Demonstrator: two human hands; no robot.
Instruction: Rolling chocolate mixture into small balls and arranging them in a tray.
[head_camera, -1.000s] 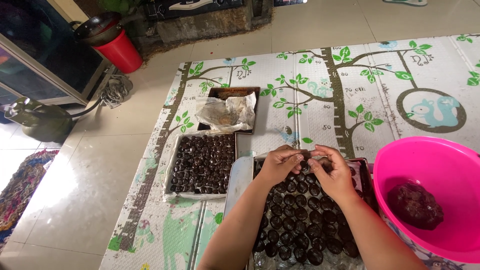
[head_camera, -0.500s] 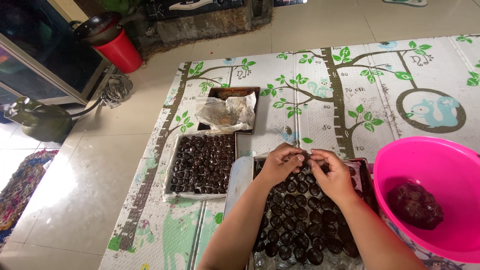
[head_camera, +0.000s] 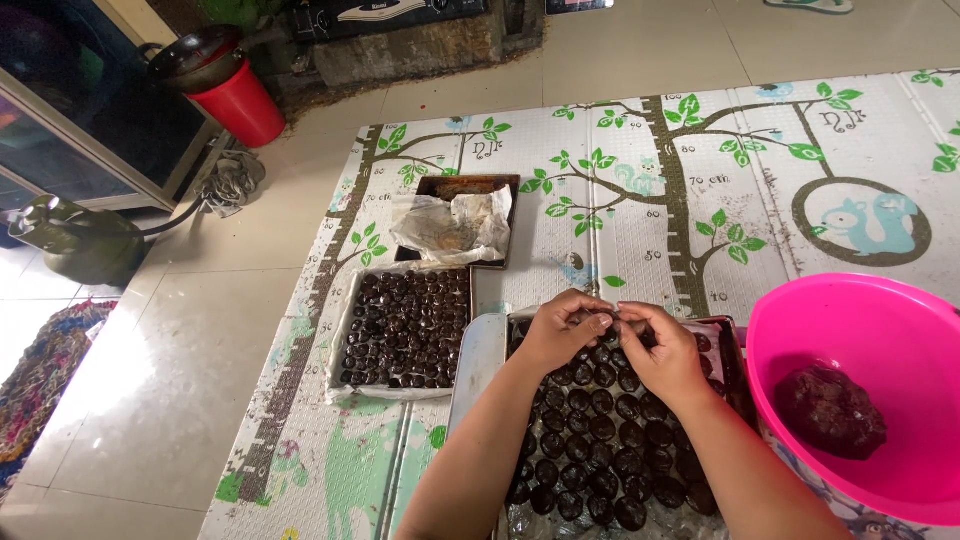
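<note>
My left hand (head_camera: 562, 332) and my right hand (head_camera: 660, 352) meet over the far end of a dark tray (head_camera: 482, 350) lined with plastic and filled with rows of dark round dough balls (head_camera: 600, 428). The fingertips of both hands pinch together around something small and dark between them; what it is stays mostly hidden. A pink plastic bowl (head_camera: 880, 320) with a lump of dark dough (head_camera: 830, 410) sits just right of my right hand.
Left of the near tray lies a second tray of dark balls (head_camera: 406, 326). Beyond it stands a dark tray with crumpled paper (head_camera: 458, 222). All rest on a tree-print play mat (head_camera: 640, 180) on a tiled floor. A red bin (head_camera: 236, 100) stands far left.
Both hands stay over the far end of the tray. The fingertips have drawn closer together around the small piece.
</note>
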